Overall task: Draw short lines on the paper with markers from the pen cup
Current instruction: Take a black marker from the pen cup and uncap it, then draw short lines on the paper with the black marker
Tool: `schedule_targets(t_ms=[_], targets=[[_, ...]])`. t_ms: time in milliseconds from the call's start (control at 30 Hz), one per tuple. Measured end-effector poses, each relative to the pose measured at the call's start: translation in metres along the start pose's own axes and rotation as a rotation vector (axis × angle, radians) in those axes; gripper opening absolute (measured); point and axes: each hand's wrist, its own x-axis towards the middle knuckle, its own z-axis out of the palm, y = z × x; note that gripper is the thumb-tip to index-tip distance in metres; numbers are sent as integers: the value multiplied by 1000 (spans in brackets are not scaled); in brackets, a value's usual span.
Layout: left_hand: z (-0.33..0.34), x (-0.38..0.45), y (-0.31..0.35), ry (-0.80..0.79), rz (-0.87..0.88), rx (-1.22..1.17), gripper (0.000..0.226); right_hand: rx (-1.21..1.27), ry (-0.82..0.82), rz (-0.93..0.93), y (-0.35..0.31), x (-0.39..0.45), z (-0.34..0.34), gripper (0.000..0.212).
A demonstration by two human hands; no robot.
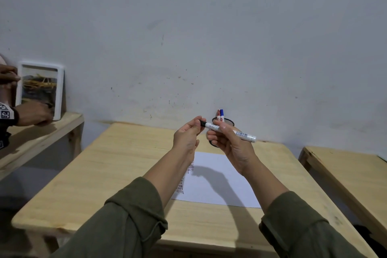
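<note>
Right hand (231, 144) grips the marker (229, 131) above the paper (217, 182); left hand's (187, 137) fingers pinch its black cap (202, 123).

No legible text: the white marker (228, 130) carries a barcode and small blue print too fine to read, and black-and-white lettering on a sleeve cuff (6, 113) at far left is cropped and blurred.

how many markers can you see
3. A black-capped marker is held above the table between the left hand and right hand. A red one and a blue one stand in the pen cup. More may be hidden behind the hands.
</note>
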Motion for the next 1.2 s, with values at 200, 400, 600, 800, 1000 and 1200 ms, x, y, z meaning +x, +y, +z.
schedule_targets(t_ms=[200,400,600,800,1000,1200], targets=[[-15,8,-5,167,-47,6,24,-95,-2,-18,17,-1,-3,18],[-68,15,-7,441,33,368,19,-172,25,30,27,-5,-22,18],[-93,20,-47,388,38,621,12,-222,38,111,50,-6,-22,16],[-110,25,-67,356,87,949,10,-269,100,169,69,-7,-25,9],[-122,29,-75,332,152,1105,18,-309,143,193,81,-5,-30,8],[-127,26,-74,271,135,1060,49,-206,210,276,90,-5,-27,25]])
